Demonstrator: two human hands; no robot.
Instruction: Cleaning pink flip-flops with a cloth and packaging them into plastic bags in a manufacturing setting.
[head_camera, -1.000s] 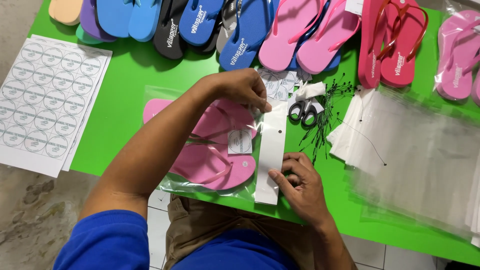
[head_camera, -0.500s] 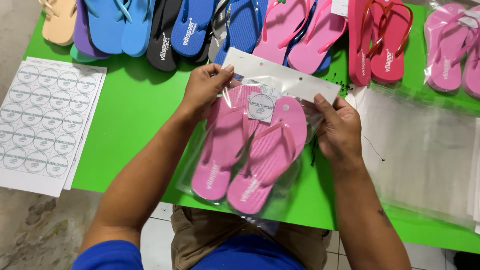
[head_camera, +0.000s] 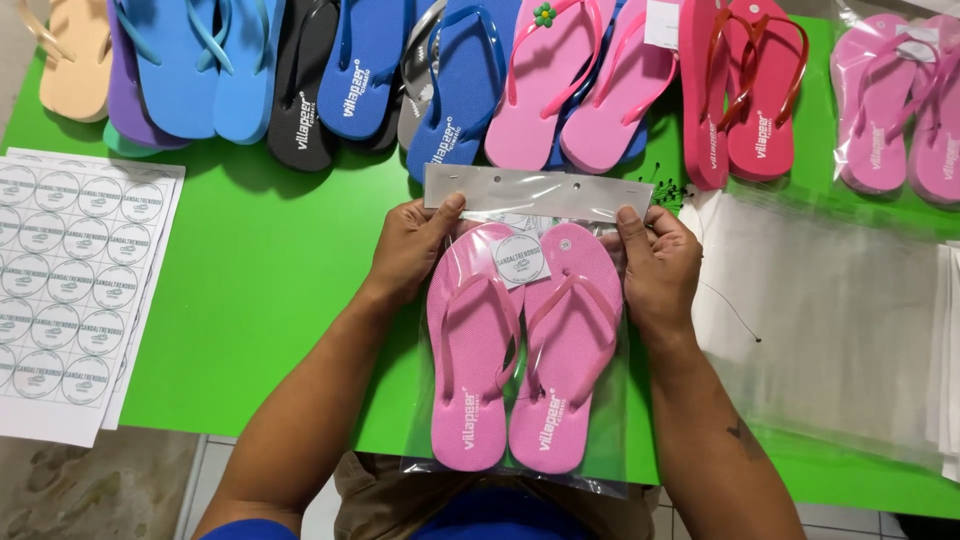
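Both forearms are bare down to the hands. A blue short sleeve covers the left upper arm, above khaki trousers; a small dark tattoo marks the right forearm.

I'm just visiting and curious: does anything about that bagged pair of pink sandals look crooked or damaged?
Nothing stands out. The pink flip-flops lie side by side, straight inside the clear bag, a round sticker between their tops. The left hand and right hand hold the bag's upper corners level.

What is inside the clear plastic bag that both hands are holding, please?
The clear plastic bag holds a pair of pink flip-flops, side by side with straps up, and a round white sticker near the toes. Their undersides are hidden. The left hand and right hand grip the top corners.
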